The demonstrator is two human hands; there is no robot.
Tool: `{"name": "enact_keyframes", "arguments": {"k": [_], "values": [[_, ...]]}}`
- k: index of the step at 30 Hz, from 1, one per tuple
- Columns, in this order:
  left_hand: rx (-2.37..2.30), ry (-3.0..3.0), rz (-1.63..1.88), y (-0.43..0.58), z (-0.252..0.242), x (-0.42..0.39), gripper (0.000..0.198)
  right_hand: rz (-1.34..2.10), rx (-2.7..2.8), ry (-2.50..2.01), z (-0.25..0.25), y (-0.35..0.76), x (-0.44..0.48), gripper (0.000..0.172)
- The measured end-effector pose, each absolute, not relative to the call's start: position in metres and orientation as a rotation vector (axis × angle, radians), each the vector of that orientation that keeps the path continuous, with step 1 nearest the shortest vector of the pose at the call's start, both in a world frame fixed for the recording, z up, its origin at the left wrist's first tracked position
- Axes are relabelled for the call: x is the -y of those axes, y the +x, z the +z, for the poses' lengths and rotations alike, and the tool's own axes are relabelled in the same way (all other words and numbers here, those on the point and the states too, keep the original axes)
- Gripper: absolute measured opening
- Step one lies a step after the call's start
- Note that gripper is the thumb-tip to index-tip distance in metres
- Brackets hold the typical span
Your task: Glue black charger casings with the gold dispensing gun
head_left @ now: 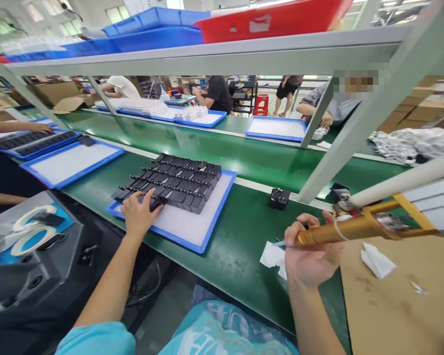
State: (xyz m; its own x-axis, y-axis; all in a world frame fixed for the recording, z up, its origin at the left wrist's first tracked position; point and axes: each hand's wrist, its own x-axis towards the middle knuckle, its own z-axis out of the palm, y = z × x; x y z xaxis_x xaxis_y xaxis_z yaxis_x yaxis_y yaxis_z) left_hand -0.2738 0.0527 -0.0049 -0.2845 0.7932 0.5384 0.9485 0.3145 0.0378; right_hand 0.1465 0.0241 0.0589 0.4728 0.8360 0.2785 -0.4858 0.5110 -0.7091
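My left hand (139, 215) rests on the near edge of a blue-rimmed white tray (192, 228), fingers closed on one black adapter (156, 203) at the front of several rows of black adapters (177, 181). My right hand (311, 251) grips a gold-coloured dispensing gun (355, 228) held level, its thin tip pointing left over the green belt. A white tube (403, 181) runs from the gun's back end up to the right.
A single black adapter (279, 198) stands on the green belt (244, 236). White paper scraps (273, 256) lie by my right hand. A brown cardboard sheet (399, 296) covers the right. A black machine with tape rolls (33, 231) sits left. Other people work across the belt.
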Motion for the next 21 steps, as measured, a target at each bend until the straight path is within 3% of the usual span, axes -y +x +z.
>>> {"name": "enact_keyframes", "arguments": {"k": [4, 8, 12, 17, 21], "values": [[1.938, -1.654, -0.923, -0.228, 0.016, -0.065, 0.060, 0.876, 0.665, -0.588, 0.059, 0.143, -0.023, 0.047], [1.699, -2.352, -1.221, -0.134, 0.038, -0.097, 0.055, 0.875, 0.667, -0.589, 0.060, 0.142, -0.022, 0.044], [1.434, -3.127, -1.008, -0.040, 0.038, -0.149, 0.072, 0.874, 0.664, -0.592, 0.060, 0.141, -0.023, 0.043], [1.711, -3.264, -1.032, 0.044, 0.036, -0.228, 0.055, 0.889, 0.663, -0.572, 0.058, 0.138, -0.023, 0.038], [1.618, -3.307, -0.823, 0.107, 0.052, -0.267, 0.038, 0.937, 0.650, -0.559, 0.057, 0.136, -0.022, 0.038]]}}
